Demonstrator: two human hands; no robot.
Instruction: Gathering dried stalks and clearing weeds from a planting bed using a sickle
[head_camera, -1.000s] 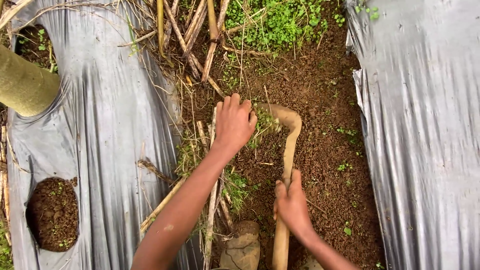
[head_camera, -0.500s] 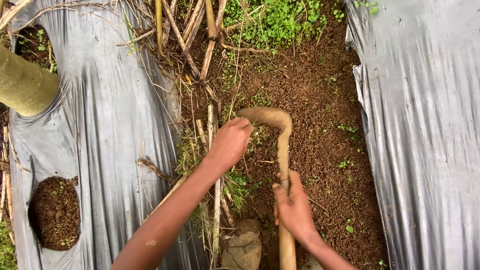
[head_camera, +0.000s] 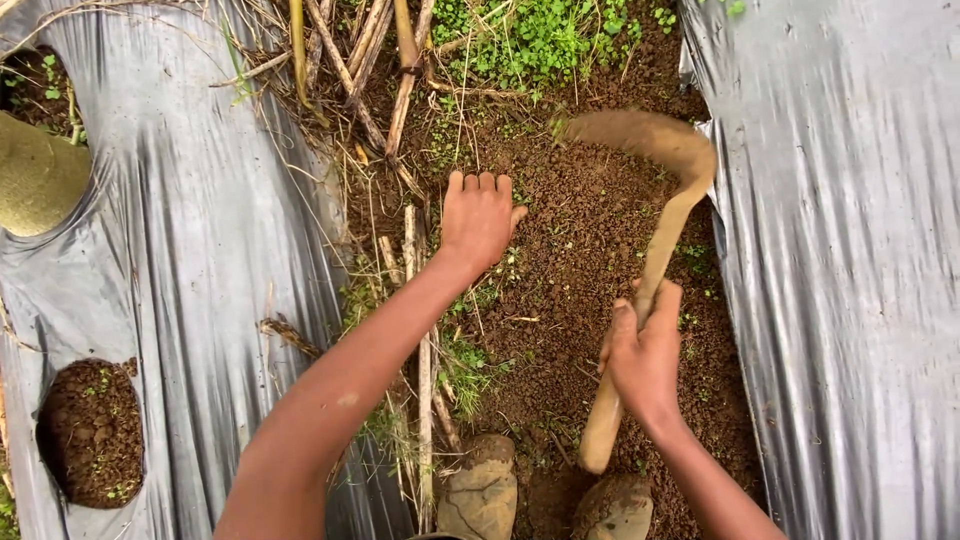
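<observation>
Gripping sickle (head_camera: 655, 210) (right hand (head_camera: 640, 350) closed)

Furrow of bare soil (head_camera: 590, 250) between two plastic mulch sheets, viewed from above.

Left sheet (head_camera: 190, 250) lies at 9 o'clock of the furrow, right sheet (head_camera: 850, 250) at 3 o'clock. Left hand (head_camera: 480, 215) rests on the soil near centre; right hand (head_camera: 640, 355) sits at 4 o'clock of it, around the handle of a curved hoe (head_camera: 655, 200) whose blade lies at 1 o'clock. Dry stalks (head_camera: 370, 70) and weeds (head_camera: 540, 35) lie at 12 o'clock. Two feet (head_camera: 485, 495) stand at 6 o'clock. A planting hole (head_camera: 90, 430) sits in the left sheet at 8 o'clock.
</observation>
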